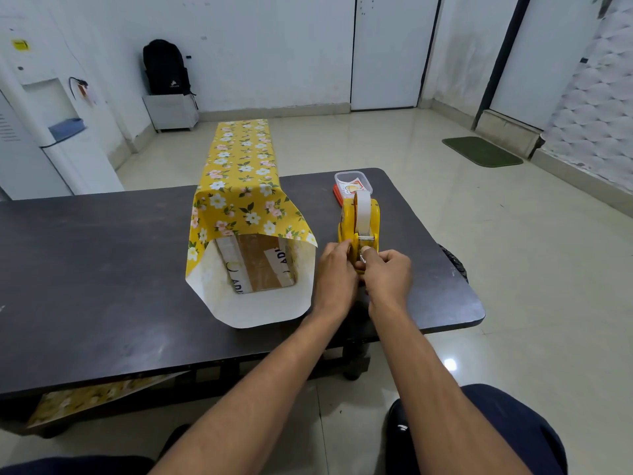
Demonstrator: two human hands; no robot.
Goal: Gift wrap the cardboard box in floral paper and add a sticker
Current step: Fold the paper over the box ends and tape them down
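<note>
Position: the cardboard box (260, 265) lies at mid-tabletop, its length running from the near edge toward the far edge. The floral paper (239, 200) is wrapped round it as a loose tube. The near end is open, showing the box's taped face recessed inside, and white-backed paper overhangs it toward me. At the far end the paper runs out past the far edge of the tabletop (102, 269).

Hands: both are together at the yellow tape dispenser (359, 222), which stands near the right edge. My left hand (335, 272) grips the dispenser's near side. My right hand (388, 272) appears to pinch the free end of the tape (363, 210) at the cutter. Neither hand touches the box.

Also noted: a clear container (337, 180) with what look like stickers, at the far right corner.

Handling assessment: the box should be light and rigid, so it can be pressed on without giving. The paper looks thin, prone to creasing and tearing, and likely to spring open where untaped. I judge the best hold to be a flat palm on the top seam, with the overhang then folded against the box's end face.
</note>
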